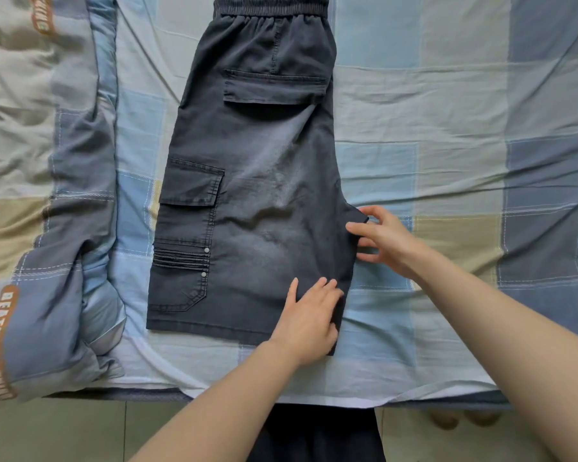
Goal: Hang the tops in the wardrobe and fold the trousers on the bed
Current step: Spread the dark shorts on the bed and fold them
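Dark grey cargo shorts (247, 181) lie on the bed, folded in half lengthwise, with the elastic waistband at the far end and the hem toward me. Cargo pockets face up on the left side. My left hand (309, 323) rests flat on the lower right corner of the shorts, fingers apart, pressing the cloth. My right hand (382, 241) is at the crotch point on the right edge, its thumb and fingers pinching that flap of fabric.
The bed sheet (447, 155) is checked in blue, grey and beige. A rolled quilt (64, 228) with orange lettering lies along the left. The bed's near edge and a tiled floor (80, 435) run along the bottom.
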The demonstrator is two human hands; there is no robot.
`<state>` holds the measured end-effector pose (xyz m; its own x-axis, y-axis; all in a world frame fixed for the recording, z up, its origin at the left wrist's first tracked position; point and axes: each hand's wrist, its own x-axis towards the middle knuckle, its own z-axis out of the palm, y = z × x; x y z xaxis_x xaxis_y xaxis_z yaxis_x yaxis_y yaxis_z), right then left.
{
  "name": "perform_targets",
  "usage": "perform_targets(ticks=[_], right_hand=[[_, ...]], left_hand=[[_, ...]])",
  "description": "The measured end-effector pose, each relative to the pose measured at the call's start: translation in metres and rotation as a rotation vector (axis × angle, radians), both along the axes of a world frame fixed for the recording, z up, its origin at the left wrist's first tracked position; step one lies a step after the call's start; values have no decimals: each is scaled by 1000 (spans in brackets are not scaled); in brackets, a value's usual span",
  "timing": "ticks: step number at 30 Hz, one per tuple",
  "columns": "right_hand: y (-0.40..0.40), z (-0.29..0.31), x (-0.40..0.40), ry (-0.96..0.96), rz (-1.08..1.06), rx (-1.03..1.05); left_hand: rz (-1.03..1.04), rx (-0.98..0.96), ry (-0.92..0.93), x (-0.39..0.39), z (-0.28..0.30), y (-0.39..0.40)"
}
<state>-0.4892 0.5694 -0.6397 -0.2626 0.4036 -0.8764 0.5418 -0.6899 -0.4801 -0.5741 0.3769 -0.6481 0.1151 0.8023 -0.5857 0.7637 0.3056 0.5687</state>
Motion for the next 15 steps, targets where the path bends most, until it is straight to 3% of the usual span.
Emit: perform_targets(ticks=[4, 7, 10, 15], right_hand=[[-16, 14, -11, 77, 294, 167], [-26, 17, -24, 135, 558, 331], [-28, 18, -38, 122, 700, 361], [-23, 12, -47, 25, 1007, 539]], left_hand=[[783, -79, -321, -20, 7, 24], [1091, -207, -495, -38, 2, 41], [1152, -329, -535, -51, -8, 47], [1098, -351, -332, -45, -14, 48]])
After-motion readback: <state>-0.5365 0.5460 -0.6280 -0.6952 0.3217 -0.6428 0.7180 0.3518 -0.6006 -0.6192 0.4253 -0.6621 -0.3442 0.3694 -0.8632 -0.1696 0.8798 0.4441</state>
